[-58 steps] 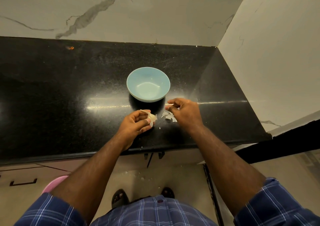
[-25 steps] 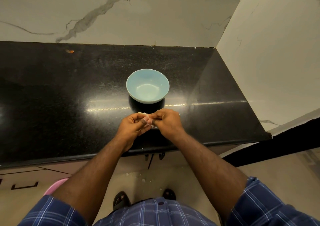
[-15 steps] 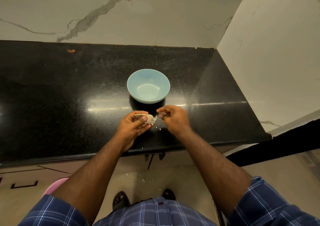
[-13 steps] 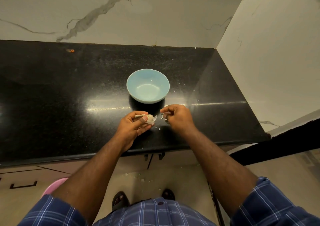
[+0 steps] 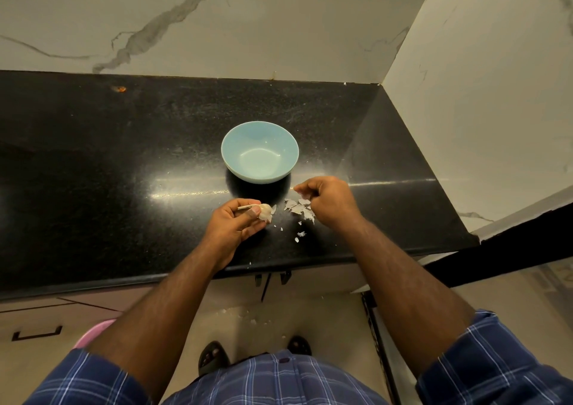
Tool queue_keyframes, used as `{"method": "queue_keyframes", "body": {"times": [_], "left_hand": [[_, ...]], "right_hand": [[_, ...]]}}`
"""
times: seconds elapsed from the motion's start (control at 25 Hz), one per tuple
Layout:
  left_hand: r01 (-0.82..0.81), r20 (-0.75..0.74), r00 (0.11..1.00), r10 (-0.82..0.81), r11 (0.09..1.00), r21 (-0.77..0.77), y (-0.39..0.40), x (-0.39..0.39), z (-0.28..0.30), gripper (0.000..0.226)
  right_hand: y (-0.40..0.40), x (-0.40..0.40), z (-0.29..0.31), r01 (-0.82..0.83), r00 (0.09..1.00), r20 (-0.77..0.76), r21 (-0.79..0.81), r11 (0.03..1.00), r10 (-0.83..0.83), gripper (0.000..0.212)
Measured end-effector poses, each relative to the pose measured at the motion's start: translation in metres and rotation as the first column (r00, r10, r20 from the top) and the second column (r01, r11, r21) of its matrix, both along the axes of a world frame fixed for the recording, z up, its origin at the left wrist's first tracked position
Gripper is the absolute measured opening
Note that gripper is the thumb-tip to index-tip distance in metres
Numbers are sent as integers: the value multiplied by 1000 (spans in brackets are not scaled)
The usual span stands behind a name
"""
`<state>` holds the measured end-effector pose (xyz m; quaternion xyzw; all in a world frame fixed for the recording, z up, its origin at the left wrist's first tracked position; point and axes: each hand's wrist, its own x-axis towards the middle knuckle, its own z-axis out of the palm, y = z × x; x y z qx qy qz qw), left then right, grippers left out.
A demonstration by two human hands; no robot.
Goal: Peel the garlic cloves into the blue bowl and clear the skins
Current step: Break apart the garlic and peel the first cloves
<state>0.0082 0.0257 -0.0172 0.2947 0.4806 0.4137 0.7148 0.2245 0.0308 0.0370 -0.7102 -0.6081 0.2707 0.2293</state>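
Since a moment ago my right hand has pulled away from the garlic and curls loosely over the skins, whether pinching any I cannot tell. One black counter, wide bare room leftward; one blue bowl mid-counter. Near the front edge my left hand grips one garlic bulb.

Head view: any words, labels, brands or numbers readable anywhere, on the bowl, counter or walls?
None: no readable text in this view.
Blue bowl: plain, no mark or brand.
Black counter: speckles and glare only.
Marble walls: grey veins, no lettering.
Plaid shirt: checks only, no logo.
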Motion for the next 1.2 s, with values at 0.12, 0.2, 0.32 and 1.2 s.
{"method": "queue_keyframes", "body": {"times": [0.12,0.2,0.32,1.2], "left_hand": [[-4,0,1000,4,1000,11,-2,1,0,15],[5,-19,1000,-5,1000,27,-3,1,-1,15],[33,-60,998,-29,997,66,-4,1,-1,17],[-3,-42,999,5,999,54,-5,2,11,25]], "right_hand": [[-1,1,0,67,998,-25,71,995,-66,17],[-4,-4,2,46,999,25,97,994,-49,12],[-16,-26,6,-79,993,-88,33,996,82,34],[-15,-46,-10,-135,911,-402,-75,988,94,41]]}}
